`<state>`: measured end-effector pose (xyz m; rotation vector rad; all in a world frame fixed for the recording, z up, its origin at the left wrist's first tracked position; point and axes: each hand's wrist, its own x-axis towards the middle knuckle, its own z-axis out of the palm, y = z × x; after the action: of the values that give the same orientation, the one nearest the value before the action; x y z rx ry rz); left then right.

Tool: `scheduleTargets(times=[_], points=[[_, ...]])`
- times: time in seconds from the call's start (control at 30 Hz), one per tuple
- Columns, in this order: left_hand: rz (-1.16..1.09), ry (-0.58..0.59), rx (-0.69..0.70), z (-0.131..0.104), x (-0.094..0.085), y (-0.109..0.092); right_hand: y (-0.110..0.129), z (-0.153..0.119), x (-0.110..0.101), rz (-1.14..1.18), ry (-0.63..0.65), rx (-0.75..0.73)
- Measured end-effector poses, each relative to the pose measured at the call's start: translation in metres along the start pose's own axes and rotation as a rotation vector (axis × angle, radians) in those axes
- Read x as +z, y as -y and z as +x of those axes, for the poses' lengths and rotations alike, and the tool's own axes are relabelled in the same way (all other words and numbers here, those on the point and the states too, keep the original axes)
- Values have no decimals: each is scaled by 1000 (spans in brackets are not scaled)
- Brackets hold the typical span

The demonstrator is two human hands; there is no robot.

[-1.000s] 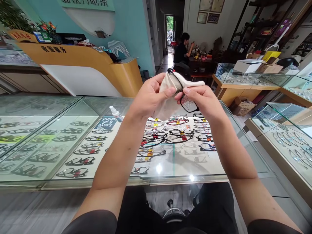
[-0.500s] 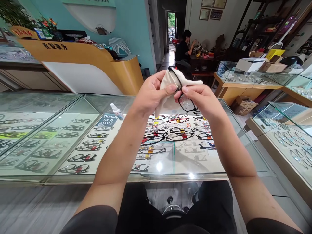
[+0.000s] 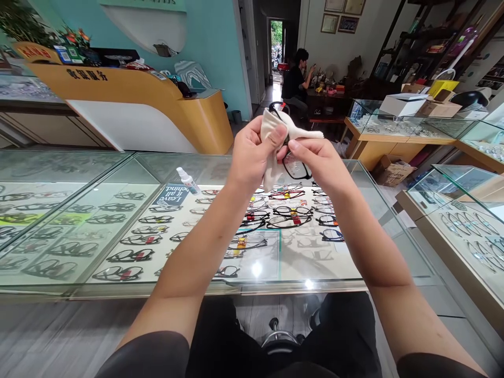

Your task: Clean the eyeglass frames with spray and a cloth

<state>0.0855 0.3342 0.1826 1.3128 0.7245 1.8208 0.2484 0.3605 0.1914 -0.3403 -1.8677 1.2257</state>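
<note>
Above the glass counter, both my hands are closed around one pair of black-framed eyeglasses (image 3: 297, 167). A cream-coloured cloth (image 3: 271, 122) is wrapped over the upper part of the frame, and my left hand (image 3: 254, 152) pinches the cloth there, thumb on top. My right hand (image 3: 315, 157) grips the eyeglasses near their middle, with a tail of the cloth running along its upper side. One lens shows uncovered below my right fingers. The other is partly hidden by cloth and fingers. A white spray bottle (image 3: 188, 181) stands on the counter left of my hands.
Under the glass top of the display counter (image 3: 252, 287) lie rows of eyeglasses (image 3: 291, 215). More glass cases (image 3: 464, 210) stand to the right, with boxes (image 3: 403, 104) on one. A wooden reception desk (image 3: 205, 115) is at the far left. A person in black (image 3: 297, 79) sits at the back.
My left hand has slid right and slightly up with the cloth, closer to my right hand, and its thumb now covers more of the frame. The eyeglasses have shifted slightly left.
</note>
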Motion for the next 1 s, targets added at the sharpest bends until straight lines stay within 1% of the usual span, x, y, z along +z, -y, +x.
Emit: scheduleTargets(times=[0.07, 0.1, 0.13, 0.23, 0.3, 0.33, 0.4, 0.47, 0.53, 0.6, 0.67, 0.77, 0.83, 0.9, 1.0], points=[[-31, -70, 26, 1, 3, 6, -1, 0, 5, 13, 31, 17], [-32, -74, 14, 3, 3, 7, -2, 0, 6, 17, 24, 25], [-25, -54, -15, 4, 1, 5, -2, 0, 6, 18, -2, 30], [10, 85, -136, 5, -7, -7, -2, 0, -1, 15, -95, 30], [14, 142, -166, 3, -9, -13, -2, 0, -6, 13, -101, 28], [7, 142, -154, 1, -7, -13, -2, 0, -7, 10, -94, 22], [-20, 95, -94, -2, -1, -10, -3, 0, -5, -1, -79, -7], [-44, 15, -39, -4, 7, -3, -4, 0, 0, -20, -68, -41], [-55, -53, -29, -4, 13, 3, -5, 0, 4, -50, -55, -56], [-57, -92, -51, -2, 14, 5, -5, 0, 4, -77, -37, -49], [-53, -75, -87, 0, 10, 2, -4, -1, 0, -79, -34, -34], [-36, 41, -142, 0, 4, -5, -3, -1, -11, -39, -63, 8], [-39, 104, -148, -1, 2, -6, -3, 0, -14, -18, -83, 18], [-51, 99, -115, -2, 3, -5, -5, 1, -11, -22, -81, -1], [-60, 6, -50, -2, 6, 0, -7, 1, -1, -51, -42, -46]])
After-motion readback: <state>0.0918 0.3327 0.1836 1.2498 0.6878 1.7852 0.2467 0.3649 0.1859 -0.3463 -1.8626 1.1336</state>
